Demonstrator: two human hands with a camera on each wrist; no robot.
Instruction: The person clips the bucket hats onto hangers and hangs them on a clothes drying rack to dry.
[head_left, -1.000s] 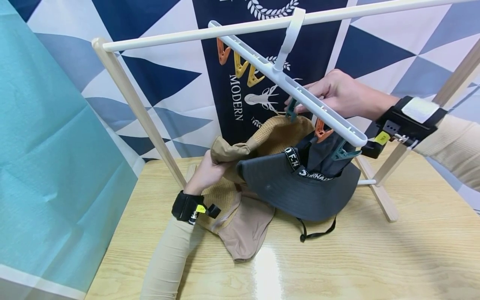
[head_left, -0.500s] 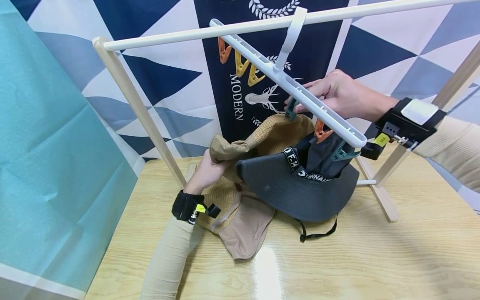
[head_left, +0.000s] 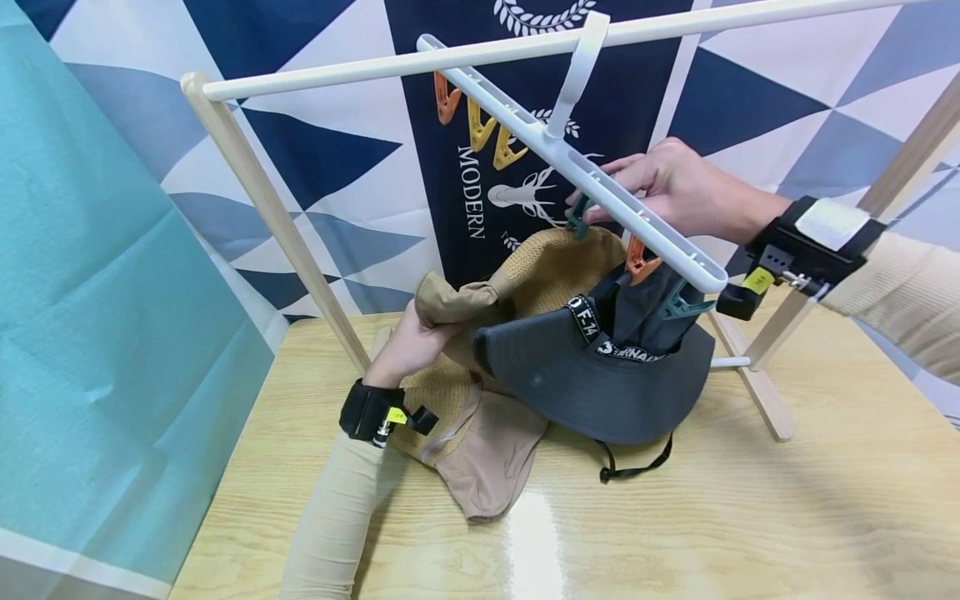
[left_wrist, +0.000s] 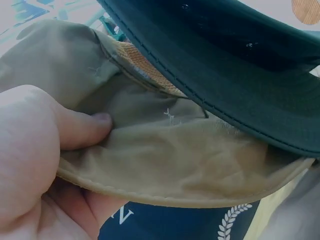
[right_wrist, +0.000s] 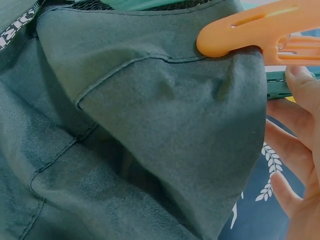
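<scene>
behind everything i see a wall cloth [head_left: 337,150] in white and blue triangles, with a navy panel [head_left: 420,142] carrying the word modern [head_left: 471,192] sideways, a white deer head [head_left: 517,196] beside it and a leafy wreath [head_left: 543,26] up top. a creased teal sheet [head_left: 112,292] fills the left side. a rack [head_left: 315,78], pale wooden posts under a white rail, stands on the wood-grain table [head_left: 675,525], where a patch of light [head_left: 535,542] gleams near the front
</scene>
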